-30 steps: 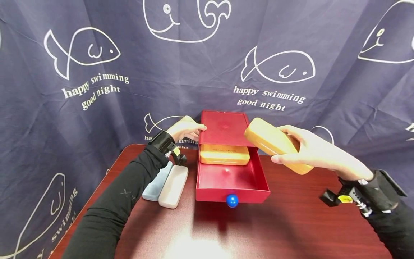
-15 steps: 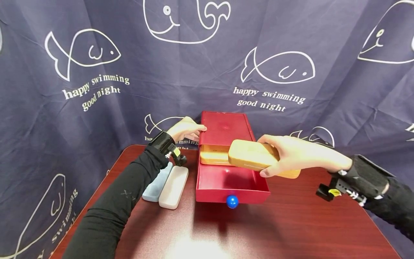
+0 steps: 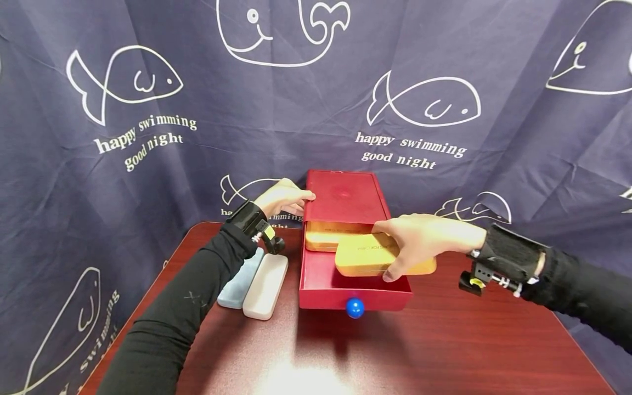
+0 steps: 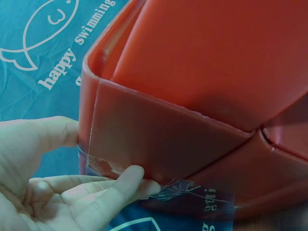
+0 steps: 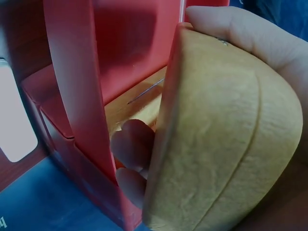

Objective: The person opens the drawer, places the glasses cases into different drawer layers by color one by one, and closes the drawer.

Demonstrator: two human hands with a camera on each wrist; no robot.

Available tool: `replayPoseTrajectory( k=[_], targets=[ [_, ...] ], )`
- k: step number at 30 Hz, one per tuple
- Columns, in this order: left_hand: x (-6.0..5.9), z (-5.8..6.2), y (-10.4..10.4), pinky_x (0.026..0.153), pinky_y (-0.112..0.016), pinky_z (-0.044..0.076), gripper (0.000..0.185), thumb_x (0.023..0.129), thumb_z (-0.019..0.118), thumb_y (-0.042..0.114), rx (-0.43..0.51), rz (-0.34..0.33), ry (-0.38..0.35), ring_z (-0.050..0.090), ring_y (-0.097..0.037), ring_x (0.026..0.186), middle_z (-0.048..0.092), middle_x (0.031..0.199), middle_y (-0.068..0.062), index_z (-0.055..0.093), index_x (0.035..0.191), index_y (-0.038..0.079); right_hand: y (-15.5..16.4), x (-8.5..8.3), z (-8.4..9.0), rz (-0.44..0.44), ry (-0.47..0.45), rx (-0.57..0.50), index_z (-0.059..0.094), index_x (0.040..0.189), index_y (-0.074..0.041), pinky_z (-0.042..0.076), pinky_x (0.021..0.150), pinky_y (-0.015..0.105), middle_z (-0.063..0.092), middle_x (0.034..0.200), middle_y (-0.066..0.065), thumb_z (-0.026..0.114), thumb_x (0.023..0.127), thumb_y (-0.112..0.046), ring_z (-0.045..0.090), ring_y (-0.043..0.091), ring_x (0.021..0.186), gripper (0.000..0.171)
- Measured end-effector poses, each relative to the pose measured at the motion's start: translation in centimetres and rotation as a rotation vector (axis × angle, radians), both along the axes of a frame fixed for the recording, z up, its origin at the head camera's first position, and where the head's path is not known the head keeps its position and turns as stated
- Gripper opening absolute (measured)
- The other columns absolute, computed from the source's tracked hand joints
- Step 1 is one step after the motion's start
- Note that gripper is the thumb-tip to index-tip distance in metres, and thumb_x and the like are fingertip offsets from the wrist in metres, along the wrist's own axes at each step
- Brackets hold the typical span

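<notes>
A red box (image 3: pixel 340 192) has its drawer (image 3: pixel 326 299) pulled out, a blue knob (image 3: pixel 354 308) on the front. One yellow glasses case (image 3: pixel 318 240) lies crosswise toward the back of the drawer, partly under the box top. My right hand (image 3: pixel 419 237) grips a second yellow glasses case (image 3: pixel 362 253) from above, thumb on the near side, over the drawer's right part. Its end (image 5: pixel 226 125) fills much of the right wrist view. At the box's left side, my left hand (image 3: pixel 285 197) holds the edge; fingers (image 4: pixel 110 197) touch the box's taped corner in the left wrist view.
A white glasses case (image 3: pixel 265 285) and a light blue one (image 3: pixel 240 285) lie side by side left of the drawer. They stand on a reddish-brown table (image 3: pixel 444 340). Behind the box hangs a dark blue curtain (image 3: pixel 316 120) with fish drawings.
My right hand has carried its yellow glasses case left and down from beside the box to over the drawer, turning it nearly level. The left hand has stayed at the box.
</notes>
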State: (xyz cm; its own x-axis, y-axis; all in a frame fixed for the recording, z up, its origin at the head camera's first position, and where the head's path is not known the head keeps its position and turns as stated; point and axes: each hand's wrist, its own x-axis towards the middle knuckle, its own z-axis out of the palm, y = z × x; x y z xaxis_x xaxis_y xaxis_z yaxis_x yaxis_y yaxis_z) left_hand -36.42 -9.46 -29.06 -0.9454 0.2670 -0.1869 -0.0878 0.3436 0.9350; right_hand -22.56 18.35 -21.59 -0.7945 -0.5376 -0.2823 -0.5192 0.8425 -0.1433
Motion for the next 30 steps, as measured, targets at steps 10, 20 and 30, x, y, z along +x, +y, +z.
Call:
replayPoseTrajectory(
  k=[10,20,30],
  targets=[
    [0.1,0.1,0.0,0.094,-0.045,0.060,0.014,0.092,0.070,0.015,-0.009,0.015,-0.006,0.073,-0.016,0.068,0.072,0.082,-0.011,0.067,0.087,0.002,-1.9,-0.3,-0.1,0.028,-0.008,0.116,0.058,0.099,-0.018,0.042,0.065,0.028,0.056,0.081,-0.003,0.090,0.065,-0.041,0.053,0.014,0.077,0.052],
    [0.0,-0.1,0.0,0.092,-0.044,0.060,0.015,0.092,0.070,0.016,-0.012,0.005,-0.009,0.074,-0.017,0.071,0.073,0.082,-0.010,0.068,0.089,0.001,-3.0,-0.3,-0.6,0.064,0.000,0.152,0.056,0.092,-0.018,0.043,0.063,0.026,0.055,0.077,-0.005,0.088,0.068,-0.041,0.053,0.012,0.070,0.046],
    [-0.1,0.0,0.1,0.099,-0.048,0.057,0.016,0.093,0.069,0.017,-0.016,0.012,-0.020,0.075,-0.019,0.073,0.074,0.086,-0.014,0.068,0.090,0.001,-4.6,-0.2,-0.6,0.092,-0.006,0.198,0.052,0.084,-0.019,0.036,0.059,0.023,0.051,0.071,-0.007,0.085,0.071,-0.042,0.049,0.009,0.065,0.042]
  ],
)
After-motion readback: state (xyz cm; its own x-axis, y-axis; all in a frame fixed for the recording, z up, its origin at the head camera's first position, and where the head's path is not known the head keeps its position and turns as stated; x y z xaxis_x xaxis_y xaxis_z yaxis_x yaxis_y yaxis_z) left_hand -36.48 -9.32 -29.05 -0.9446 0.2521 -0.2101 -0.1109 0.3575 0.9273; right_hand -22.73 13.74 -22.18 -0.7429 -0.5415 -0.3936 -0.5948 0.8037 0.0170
